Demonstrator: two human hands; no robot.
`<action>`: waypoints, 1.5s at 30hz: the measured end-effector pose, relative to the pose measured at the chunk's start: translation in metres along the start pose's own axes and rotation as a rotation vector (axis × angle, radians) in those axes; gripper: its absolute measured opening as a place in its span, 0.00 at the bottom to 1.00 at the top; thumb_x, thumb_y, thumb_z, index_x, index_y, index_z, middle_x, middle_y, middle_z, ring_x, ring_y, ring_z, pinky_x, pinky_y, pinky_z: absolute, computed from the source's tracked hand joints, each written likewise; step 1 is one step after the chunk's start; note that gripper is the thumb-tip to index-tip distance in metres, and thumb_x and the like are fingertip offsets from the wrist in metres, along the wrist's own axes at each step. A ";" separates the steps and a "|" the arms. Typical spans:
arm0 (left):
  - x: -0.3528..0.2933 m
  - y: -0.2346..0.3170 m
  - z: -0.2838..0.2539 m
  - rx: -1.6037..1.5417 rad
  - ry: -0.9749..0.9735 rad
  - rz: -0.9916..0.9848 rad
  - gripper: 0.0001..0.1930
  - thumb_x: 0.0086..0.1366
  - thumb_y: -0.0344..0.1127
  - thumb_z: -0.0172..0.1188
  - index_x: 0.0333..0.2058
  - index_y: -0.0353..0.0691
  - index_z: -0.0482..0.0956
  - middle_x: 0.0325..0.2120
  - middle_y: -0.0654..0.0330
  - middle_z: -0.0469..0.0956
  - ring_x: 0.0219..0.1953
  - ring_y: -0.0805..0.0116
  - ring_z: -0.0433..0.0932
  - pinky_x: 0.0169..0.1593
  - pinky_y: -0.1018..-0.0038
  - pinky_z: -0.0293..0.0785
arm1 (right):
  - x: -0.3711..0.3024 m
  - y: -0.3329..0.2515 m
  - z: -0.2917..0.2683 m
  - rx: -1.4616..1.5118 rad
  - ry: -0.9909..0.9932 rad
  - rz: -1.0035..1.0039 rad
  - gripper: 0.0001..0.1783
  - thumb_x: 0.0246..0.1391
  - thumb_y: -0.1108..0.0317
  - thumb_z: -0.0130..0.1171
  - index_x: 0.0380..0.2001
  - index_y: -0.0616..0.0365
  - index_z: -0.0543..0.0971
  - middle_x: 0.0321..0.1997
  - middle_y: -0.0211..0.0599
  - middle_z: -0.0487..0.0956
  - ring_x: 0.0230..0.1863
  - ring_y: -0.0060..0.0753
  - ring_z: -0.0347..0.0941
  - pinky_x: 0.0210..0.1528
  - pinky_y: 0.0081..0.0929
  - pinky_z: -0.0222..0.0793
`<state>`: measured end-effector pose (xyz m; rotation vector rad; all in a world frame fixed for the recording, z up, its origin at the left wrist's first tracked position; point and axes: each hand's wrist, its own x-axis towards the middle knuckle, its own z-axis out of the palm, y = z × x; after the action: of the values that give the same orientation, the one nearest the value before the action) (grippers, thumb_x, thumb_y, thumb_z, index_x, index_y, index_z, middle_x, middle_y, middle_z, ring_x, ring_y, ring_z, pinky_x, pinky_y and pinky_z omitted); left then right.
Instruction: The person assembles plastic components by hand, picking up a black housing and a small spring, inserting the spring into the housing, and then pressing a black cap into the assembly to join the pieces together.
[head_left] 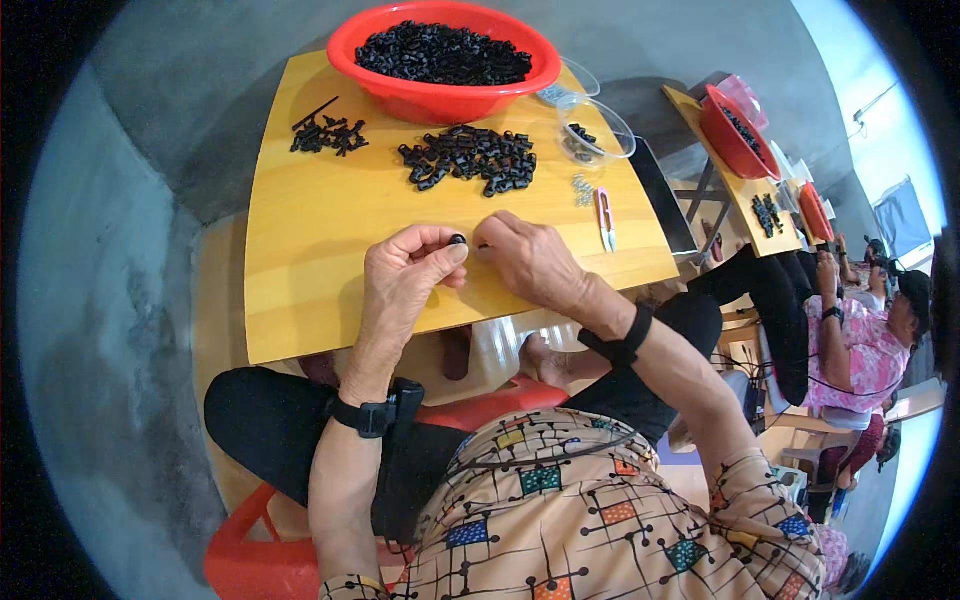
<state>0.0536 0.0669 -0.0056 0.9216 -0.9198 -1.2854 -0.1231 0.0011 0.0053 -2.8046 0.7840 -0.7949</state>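
A person's two bare hands meet over the near half of a yellow table (310, 250). A small black part (458, 240) sits at the tips of the left hand (415, 262), pinched between thumb and forefinger, its rounded end showing; the fingers cover the rest, so its long axis cannot be told. Just to its right, across a narrow gap, is the right hand (530, 262), its fingers curled in and seemingly pinched on a dark sliver (484, 246), mostly hidden. Beyond the hands lies a loose black pile (470, 165), with a smaller pile (335, 137) to its left. Pink-handled snips (606, 222) lie right of the right hand. A red basin (345, 55) of black pieces stands at the far edge.
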 end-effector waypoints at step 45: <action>-0.031 -0.007 0.041 0.168 -0.471 -0.191 0.08 0.53 0.27 0.63 0.32 0.32 0.78 0.19 0.64 0.76 0.21 0.80 0.73 0.27 0.82 0.71 | -0.081 -0.048 -0.056 0.830 -0.056 0.592 0.16 0.42 0.67 0.67 0.28 0.60 0.71 0.17 0.24 0.71 0.21 0.10 0.66 0.19 0.11 0.60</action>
<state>0.0112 0.0957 0.0011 0.8653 -1.3460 -1.6475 -0.1897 0.0851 0.0282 -1.7340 0.9245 -0.6998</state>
